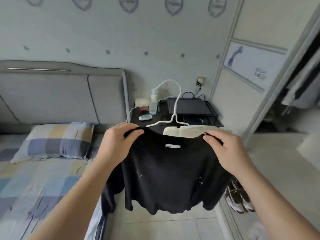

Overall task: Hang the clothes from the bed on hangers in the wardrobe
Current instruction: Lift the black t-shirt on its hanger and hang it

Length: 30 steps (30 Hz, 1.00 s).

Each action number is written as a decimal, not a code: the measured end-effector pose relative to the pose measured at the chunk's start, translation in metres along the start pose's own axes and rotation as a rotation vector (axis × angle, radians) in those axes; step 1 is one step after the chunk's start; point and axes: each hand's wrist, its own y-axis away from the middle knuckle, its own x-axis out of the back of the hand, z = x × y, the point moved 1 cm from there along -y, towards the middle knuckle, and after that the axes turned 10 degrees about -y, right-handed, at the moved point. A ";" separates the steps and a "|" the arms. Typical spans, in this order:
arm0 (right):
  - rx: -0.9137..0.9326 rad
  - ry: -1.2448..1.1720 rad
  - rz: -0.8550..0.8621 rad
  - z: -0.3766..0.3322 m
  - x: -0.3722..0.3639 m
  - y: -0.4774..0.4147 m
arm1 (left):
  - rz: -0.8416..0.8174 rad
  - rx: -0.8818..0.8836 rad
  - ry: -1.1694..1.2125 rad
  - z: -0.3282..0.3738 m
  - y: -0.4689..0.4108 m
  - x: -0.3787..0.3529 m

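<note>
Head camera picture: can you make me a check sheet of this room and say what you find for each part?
Surface: bed with a checked sheet, and a pillow at its head.
Job's things: black shirt held up in the air on a white hanger, hook pointing up.
Clutter: bottle and small things on the black nightstand; shoes on the floor.
Grips: left hand and right hand each pinch one shoulder of the shirt.
Cables: white cable by the nightstand; black cables near the wall socket.
Surroundings: wardrobe door at the right; patterned wall behind.
</note>
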 end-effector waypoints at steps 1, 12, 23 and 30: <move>-0.034 0.020 0.045 0.007 0.018 -0.007 | 0.006 -0.013 0.030 0.007 -0.020 -0.009; -0.136 0.308 0.401 0.019 0.137 -0.067 | -0.223 -0.381 0.376 0.113 -0.222 -0.128; -0.346 0.605 0.561 0.002 0.193 -0.080 | -0.485 -0.706 0.568 0.216 -0.311 -0.231; -0.403 0.746 0.688 -0.010 0.260 -0.073 | -0.469 -0.784 0.688 0.311 -0.342 -0.290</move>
